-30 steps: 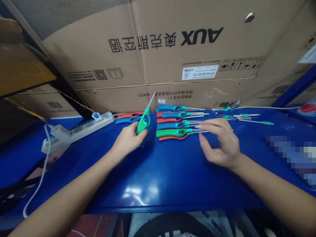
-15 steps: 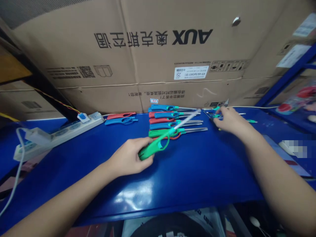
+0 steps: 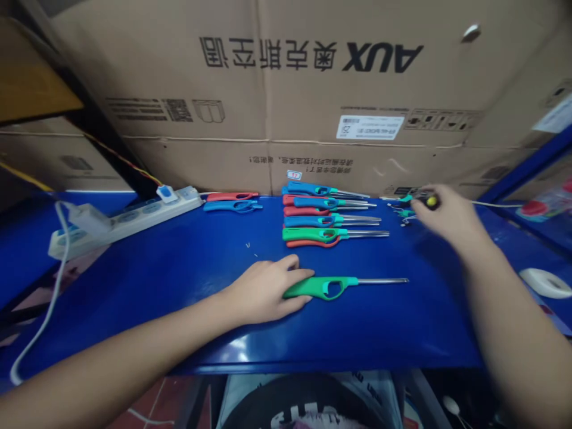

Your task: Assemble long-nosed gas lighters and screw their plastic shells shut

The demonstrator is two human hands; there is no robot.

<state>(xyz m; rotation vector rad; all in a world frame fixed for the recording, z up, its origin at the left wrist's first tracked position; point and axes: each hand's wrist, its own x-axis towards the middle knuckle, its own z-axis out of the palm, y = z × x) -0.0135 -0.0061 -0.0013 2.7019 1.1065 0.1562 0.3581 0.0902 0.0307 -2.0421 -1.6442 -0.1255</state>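
My left hand is closed round the handle of a green lighter, which lies level near the front of the blue table, its metal tube pointing right. At the back right, my right hand has its fingers round a small dark object with a yellow part, too blurred to name. Small teal parts lie just left of its fingers. Between the hands and farther back, a stack of red, blue and green lighters lies with tubes to the right. Red and blue handle shells lie left of the stack.
A white power strip with plugs and a cable lies at the left. Behind the blue table stands a large cardboard box. A white oval object and a bottle with a red cap are at the right.
My left hand has lowered the green lighter and turned it level. My right hand now shows a dark object with a yellow part at its fingers. The view has shifted.
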